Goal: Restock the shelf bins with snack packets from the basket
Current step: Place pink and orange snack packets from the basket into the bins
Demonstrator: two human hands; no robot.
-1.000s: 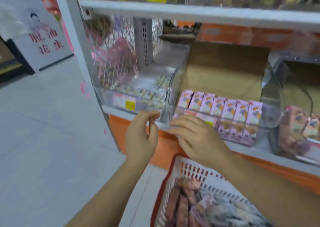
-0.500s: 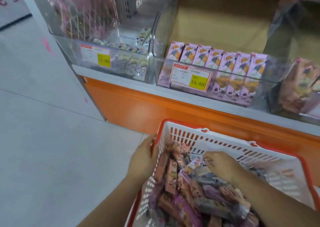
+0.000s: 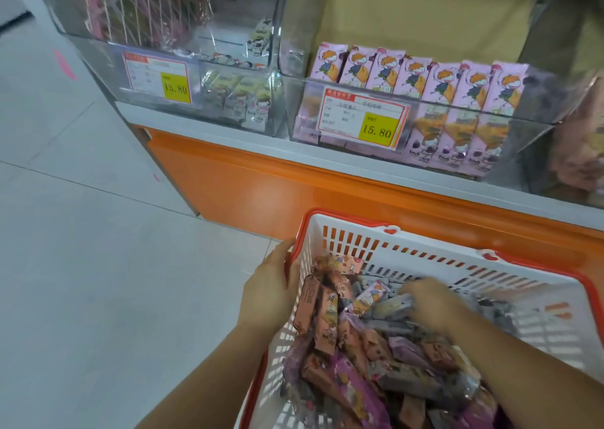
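Head view, grip. The left hand [image 3: 271,288] lies against the outside of the basket [image 3: 457,267] at its left wall. The fingers are fairly straight and reach up to the red rim, holding nothing. I judge it is placed there to steady the basket while the other hand works. The right hand [image 3: 425,301] is down inside the basket, towards the far wall, with its fingers curled into the heap of snack packets [image 3: 327,307]. Motion blur covers the fingertips, so I cannot tell whether they have closed on a packet or are only sorting through.

Head view, stock. The packets lie loose and mixed in the basket, brown, grey and purple wrappers together. That probably explains the rummaging, since the matching sort must be found before it is lifted.

Head view, destination. Beyond and above the basket's far rim stands the middle bin [image 3: 464,111], holding an upright row of pink packets [image 3: 438,82] behind a price label [image 3: 362,118]. Beyond the basket's left corner is the left bin [image 3: 108,52], sparsely filled. No packet from the basket is yet on its way to either bin.

Change noted. One second ago both hands were up at the front lip of the bins. Half a second ago they had dropped to the basket, left on the wall and right in the heap. Their stations now match that, with the right hand a little deeper in the pile.
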